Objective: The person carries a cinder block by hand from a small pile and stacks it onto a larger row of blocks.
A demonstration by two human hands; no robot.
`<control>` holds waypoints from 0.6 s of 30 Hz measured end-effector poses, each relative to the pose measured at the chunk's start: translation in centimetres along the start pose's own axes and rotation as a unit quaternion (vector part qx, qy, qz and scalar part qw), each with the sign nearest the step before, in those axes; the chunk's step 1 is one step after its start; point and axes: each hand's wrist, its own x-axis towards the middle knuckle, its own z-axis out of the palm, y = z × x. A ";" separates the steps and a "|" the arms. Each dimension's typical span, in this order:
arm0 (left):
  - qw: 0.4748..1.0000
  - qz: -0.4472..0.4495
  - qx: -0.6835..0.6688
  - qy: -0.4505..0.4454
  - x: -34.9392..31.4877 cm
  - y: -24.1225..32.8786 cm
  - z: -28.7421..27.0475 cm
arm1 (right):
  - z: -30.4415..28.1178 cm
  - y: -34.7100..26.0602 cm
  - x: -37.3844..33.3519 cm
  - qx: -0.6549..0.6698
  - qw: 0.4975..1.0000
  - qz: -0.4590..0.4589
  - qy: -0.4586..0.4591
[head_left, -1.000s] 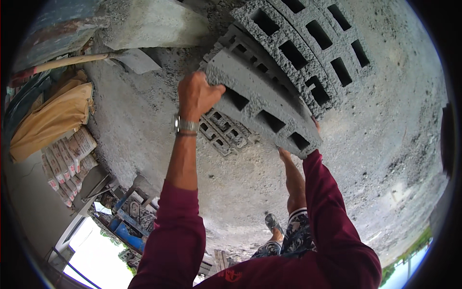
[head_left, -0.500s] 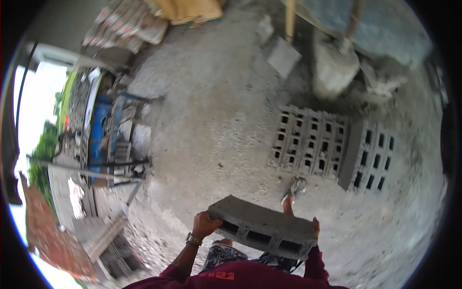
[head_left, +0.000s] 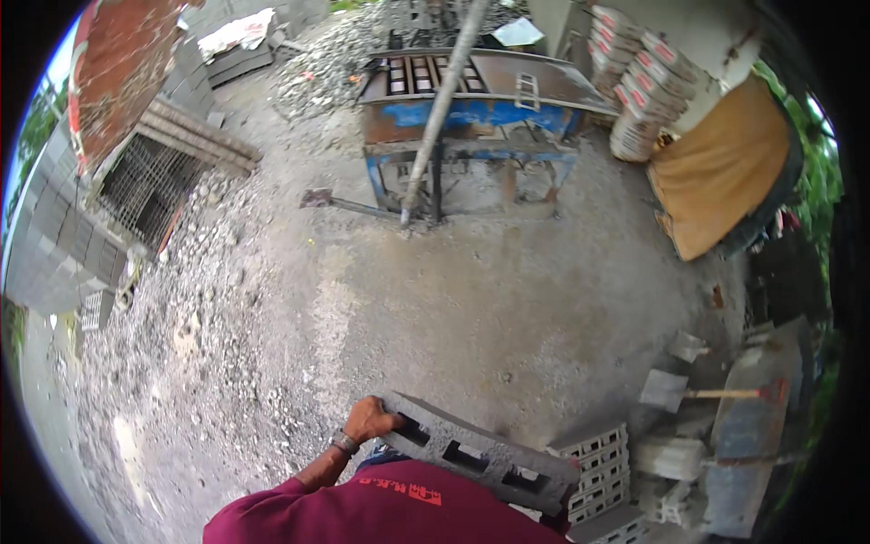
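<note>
A grey hollow concrete block (head_left: 444,444) with three rectangular openings is held in front of my body, its right end lower in the picture than its left. My left hand (head_left: 370,419) is closed on the left end, the fingers hooked into the end opening. At the right end, my maroon sleeve (head_left: 560,519) reaches up to the block; the right hand itself is mostly hidden there. Just past that end stand rows of similar hollow blocks (head_left: 598,462) on the ground, partly covered by the held block.
Ahead is a blue, rusty metal machine table (head_left: 471,113), with a slanting pole (head_left: 444,109) before it. Stacked sacks (head_left: 639,86) and a brown tarp (head_left: 725,168) are at the far right. A shovel (head_left: 666,390) lies right. Gravel (head_left: 217,299) and a mesh screen (head_left: 149,186) are left.
My view has turned left, so the machine table is now ahead and the standing blocks are at lower right. The held block stays in my grasp, closer to my body.
</note>
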 end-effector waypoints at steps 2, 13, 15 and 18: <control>0.998 -0.019 -0.038 0.042 0.8 -1.8 -6.4 | 8.3 0.8 2.8 -0.050 0.998 0.018 -0.040; 0.922 -0.135 -0.268 0.245 15.0 -15.4 -28.7 | 45.2 14.6 28.6 -0.224 0.951 0.092 -0.191; 0.898 -0.180 -0.276 0.290 16.5 -16.4 -34.1 | 57.8 19.5 26.2 -0.283 0.927 0.072 -0.236; 0.866 -0.208 -0.309 0.333 18.3 -18.2 -41.3 | 67.5 25.4 31.6 -0.332 0.894 0.105 -0.281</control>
